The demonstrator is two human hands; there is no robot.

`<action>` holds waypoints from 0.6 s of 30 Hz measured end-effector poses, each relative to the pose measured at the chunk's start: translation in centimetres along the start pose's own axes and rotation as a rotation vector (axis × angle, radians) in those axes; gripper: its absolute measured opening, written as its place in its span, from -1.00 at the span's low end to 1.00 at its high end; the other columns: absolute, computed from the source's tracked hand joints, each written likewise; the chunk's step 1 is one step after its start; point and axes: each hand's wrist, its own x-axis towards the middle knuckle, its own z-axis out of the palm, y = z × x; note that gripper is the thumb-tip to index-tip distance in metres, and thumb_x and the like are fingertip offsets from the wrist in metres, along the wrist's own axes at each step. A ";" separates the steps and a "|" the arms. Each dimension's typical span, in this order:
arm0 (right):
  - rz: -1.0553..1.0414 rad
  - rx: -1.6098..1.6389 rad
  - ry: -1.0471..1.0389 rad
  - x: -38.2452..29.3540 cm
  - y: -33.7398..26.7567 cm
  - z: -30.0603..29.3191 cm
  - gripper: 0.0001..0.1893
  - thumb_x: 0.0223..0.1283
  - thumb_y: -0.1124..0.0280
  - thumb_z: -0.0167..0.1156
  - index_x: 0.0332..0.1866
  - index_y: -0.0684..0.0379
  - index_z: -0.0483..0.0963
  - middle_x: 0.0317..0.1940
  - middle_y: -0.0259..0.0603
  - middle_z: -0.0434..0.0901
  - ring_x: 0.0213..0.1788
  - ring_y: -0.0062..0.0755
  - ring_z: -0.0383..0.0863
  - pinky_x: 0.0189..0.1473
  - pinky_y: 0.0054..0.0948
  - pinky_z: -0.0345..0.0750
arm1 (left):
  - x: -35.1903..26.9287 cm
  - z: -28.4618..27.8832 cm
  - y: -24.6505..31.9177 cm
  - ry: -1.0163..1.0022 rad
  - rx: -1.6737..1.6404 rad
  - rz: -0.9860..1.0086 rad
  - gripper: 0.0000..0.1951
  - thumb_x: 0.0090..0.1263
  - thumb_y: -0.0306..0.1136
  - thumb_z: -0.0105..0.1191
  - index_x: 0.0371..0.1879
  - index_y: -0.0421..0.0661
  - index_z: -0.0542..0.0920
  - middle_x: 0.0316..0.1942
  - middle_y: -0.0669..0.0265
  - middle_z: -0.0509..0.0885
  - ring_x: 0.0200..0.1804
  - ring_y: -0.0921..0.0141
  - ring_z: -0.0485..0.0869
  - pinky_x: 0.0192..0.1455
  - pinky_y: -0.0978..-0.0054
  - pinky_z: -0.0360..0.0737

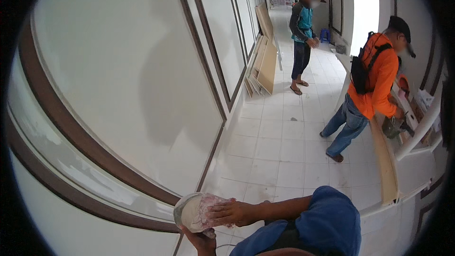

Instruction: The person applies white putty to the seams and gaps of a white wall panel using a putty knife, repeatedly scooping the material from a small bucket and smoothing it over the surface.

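Observation:
In front of the wall, my left hand (pixel 199 240) is gripping a round, white-dusted tool (pixel 190 215) from below. It has a pale, flat face and a greyish rim; it looks like a power sander, but its exact kind is unclear. My right hand (pixel 229 213) lies over the right part of that face, fingers spread across a crumpled pinkish-white cloth or pad cover (pixel 209 204). A short grey piece, possibly a handle, shows beside my left hand. Part of a thin cable (pixel 225 245) curves below the tool.
The pale wall panel (pixel 117 78) has brown trim (pixel 106 170) and white smears. Boards (pixel 265 64) lean against the wall further on. A person in orange (pixel 380 74) works at a cluttered bench (pixel 419 170) on the right. Another person (pixel 302 35) stands on the tiled floor (pixel 273 149).

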 end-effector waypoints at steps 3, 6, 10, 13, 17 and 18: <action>-0.029 -0.044 -0.079 0.4 1.6 0.3 -0.30 0.17 0.63 0.20 0.46 0.02 0.27 0.51 -0.14 0.18 0.57 -0.01 0.07 0.52 -0.04 0.17 | 1.0 1.2 0.9 -0.062 0.073 0.021 -0.18 0.36 0.40 -0.09 0.41 0.01 0.29 0.31 0.28 0.46 0.25 0.23 0.51 0.19 0.21 0.54; -0.062 -0.103 -0.162 0.7 2.6 -0.8 -0.30 0.18 0.61 0.19 0.47 0.00 0.26 0.50 -0.13 0.19 0.56 0.00 0.08 0.51 -0.04 0.18 | 2.1 1.6 0.8 -0.087 0.043 0.054 -0.18 0.36 0.41 -0.10 0.42 0.04 0.28 0.32 0.30 0.46 0.27 0.23 0.50 0.20 0.21 0.53; -0.025 -0.177 -0.225 0.0 5.8 -2.6 -0.31 0.17 0.56 0.21 0.47 0.00 0.26 0.49 -0.13 0.21 0.55 0.01 0.10 0.51 -0.04 0.18 | 4.1 2.9 0.5 -0.056 0.097 0.122 -0.18 0.37 0.40 -0.12 0.44 0.05 0.25 0.33 0.28 0.44 0.30 0.22 0.48 0.24 0.22 0.51; -0.027 -0.208 -0.162 -0.6 8.5 -4.4 -0.31 0.15 0.57 0.20 0.45 0.03 0.27 0.47 -0.12 0.24 0.55 0.00 0.11 0.51 -0.04 0.18 | 5.3 5.5 0.3 -0.041 0.139 0.132 -0.21 0.40 0.37 -0.15 0.45 0.04 0.25 0.34 0.28 0.42 0.32 0.22 0.44 0.26 0.23 0.48; 0.004 -0.125 -0.117 -1.2 11.0 -6.6 -0.31 0.12 0.61 0.18 0.44 0.06 0.28 0.44 -0.12 0.28 0.55 -0.02 0.11 0.51 -0.04 0.18 | 7.7 4.8 -1.0 -0.081 0.468 0.339 -0.26 0.47 0.24 -0.13 0.49 0.04 0.16 0.38 0.24 0.36 0.36 0.22 0.38 0.33 0.23 0.40; 0.023 -0.125 -0.109 -1.9 11.7 -7.2 -0.31 0.12 0.61 0.18 0.44 0.06 0.28 0.44 -0.12 0.28 0.55 -0.02 0.11 0.51 -0.04 0.18 | 8.3 5.1 -1.3 -0.107 0.568 0.405 -0.27 0.48 0.20 -0.12 0.50 0.04 0.13 0.40 0.23 0.34 0.37 0.22 0.37 0.35 0.23 0.39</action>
